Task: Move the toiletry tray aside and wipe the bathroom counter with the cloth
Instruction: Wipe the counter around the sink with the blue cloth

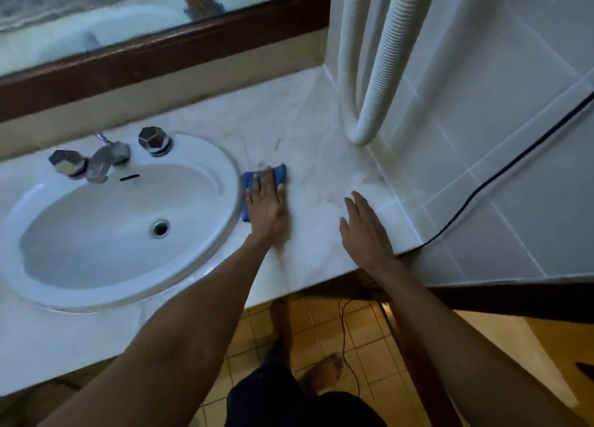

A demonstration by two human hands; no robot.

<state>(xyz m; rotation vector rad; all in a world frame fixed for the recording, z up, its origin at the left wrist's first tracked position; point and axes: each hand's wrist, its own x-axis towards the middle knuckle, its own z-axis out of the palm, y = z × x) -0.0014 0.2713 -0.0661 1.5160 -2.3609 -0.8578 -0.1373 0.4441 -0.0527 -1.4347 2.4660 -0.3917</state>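
Note:
A blue cloth [280,173] lies flat on the white marble counter [308,131], just right of the sink rim. My left hand [267,206] presses down on the cloth with fingers spread, covering most of it. To its right, my right hand [364,230] rests flat and open on the counter near the front edge, holding nothing. No toiletry tray is in view.
An oval white sink [48,285] with a chrome faucet [104,160] and two knobs fills the left. White corrugated hoses [382,73] hang down onto the counter's right corner by the tiled wall [514,121]. A black cable [501,176] runs along that wall. A wood-framed mirror [154,60] stands behind.

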